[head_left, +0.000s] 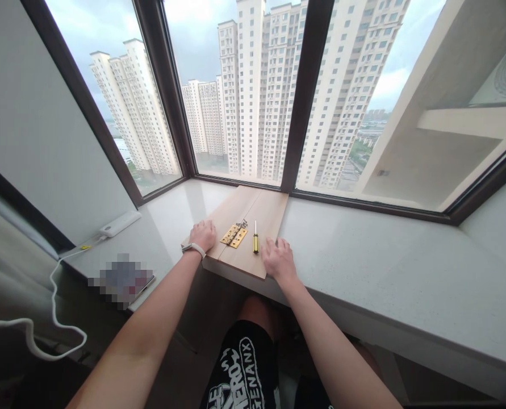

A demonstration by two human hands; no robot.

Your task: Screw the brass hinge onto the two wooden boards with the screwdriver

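Note:
Two pale wooden boards lie side by side, a thin seam between them. My left hand, with a light band at its wrist, rests on the left board near its outer edge, fingers bent. At the right board's outer edge, my right hand has its fingers curled against the wood. Between my hands, brass-coloured hinges lie across the seam. Several small screws sit at their far end. A yellow-and-black screwdriver lies on the right board, its shaft pointing towards the window.
The boards lie on a white window ledge, slightly over its front edge. A white power strip with a cable is at the left. Nearer me lies a blurred flat item. Dark window frames stand behind.

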